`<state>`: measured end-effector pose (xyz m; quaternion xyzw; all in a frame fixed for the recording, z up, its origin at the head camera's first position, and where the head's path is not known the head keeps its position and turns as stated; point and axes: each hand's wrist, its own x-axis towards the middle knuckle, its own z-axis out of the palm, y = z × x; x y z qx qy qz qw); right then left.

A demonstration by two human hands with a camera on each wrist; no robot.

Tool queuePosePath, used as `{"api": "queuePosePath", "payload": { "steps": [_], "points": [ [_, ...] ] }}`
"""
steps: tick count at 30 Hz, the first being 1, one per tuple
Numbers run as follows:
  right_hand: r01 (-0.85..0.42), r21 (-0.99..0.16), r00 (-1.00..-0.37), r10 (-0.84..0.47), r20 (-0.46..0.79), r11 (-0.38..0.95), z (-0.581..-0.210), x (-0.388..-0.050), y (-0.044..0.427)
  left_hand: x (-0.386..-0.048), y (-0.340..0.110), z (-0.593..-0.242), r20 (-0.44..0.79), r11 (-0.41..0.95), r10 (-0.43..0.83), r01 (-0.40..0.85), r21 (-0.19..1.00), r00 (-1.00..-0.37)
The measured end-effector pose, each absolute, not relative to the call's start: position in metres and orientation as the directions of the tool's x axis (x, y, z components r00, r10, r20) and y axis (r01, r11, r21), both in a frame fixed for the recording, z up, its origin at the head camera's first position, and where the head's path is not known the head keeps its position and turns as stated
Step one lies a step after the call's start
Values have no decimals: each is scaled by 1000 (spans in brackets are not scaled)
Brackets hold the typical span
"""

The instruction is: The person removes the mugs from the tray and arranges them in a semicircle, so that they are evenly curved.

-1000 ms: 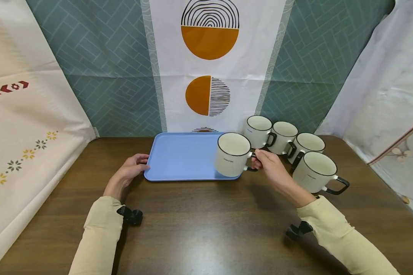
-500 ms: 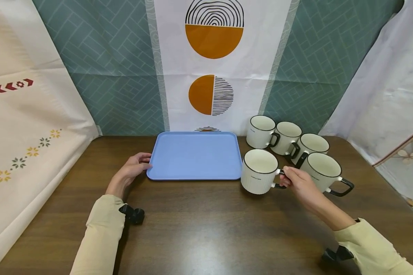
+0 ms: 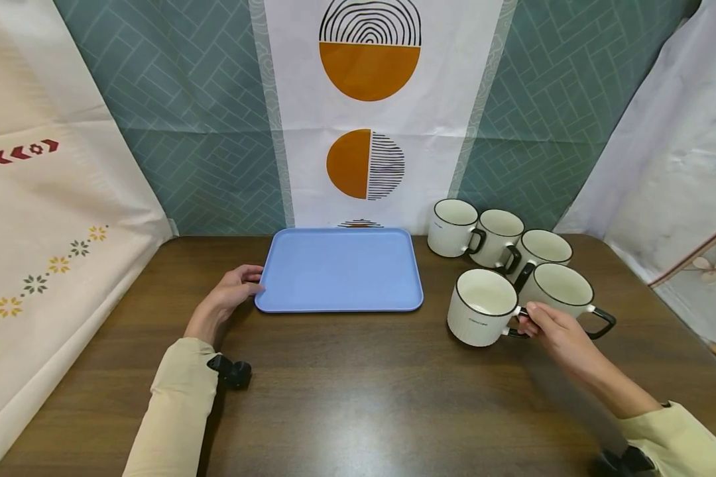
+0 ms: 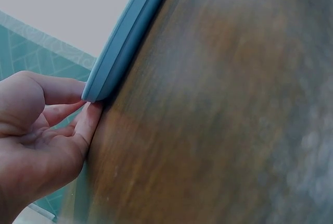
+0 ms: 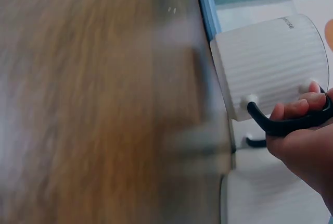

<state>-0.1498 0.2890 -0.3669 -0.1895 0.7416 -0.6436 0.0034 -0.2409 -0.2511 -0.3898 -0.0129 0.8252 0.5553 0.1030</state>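
Observation:
In the head view a blue tray lies flat on the table. My left hand is at its left edge; in the left wrist view the thumb and fingers pinch the tray's corner. My right hand grips the black handle of a white, black-rimmed mug, to the right of the tray. The mug is upright, and the right wrist view shows fingers curled through its handle. Whether its base touches the table, I cannot tell.
Several matching mugs stand upright behind and beside the held one: a back-left mug, one beside it, another, and a front-right mug close to my right hand. A patterned cloth hangs behind the brown table.
My right hand has carried the mug from over the tray's right end to the right and nearer me, beside the other mugs. The left hand stays at the tray's left edge.

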Motion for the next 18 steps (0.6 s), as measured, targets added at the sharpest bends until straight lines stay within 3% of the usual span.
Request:
{"api": "queuePosePath", "payload": {
  "steps": [6,13,18],
  "points": [
    [-294,-940,-920,-316,229,175,-374,-152,302,-241,-251,-390,-198,375,91,-150,915,-976],
    [-308,-769,-932,-341,125,560,-363,-150,319,-242,-251,-390,-202,375,85,-157,914,-976],
    [-302,-757,-923,-376,80,579,-360,-147,327,-241,-251,-390,-211,385,78,-166,908,-974]
  ]
}}
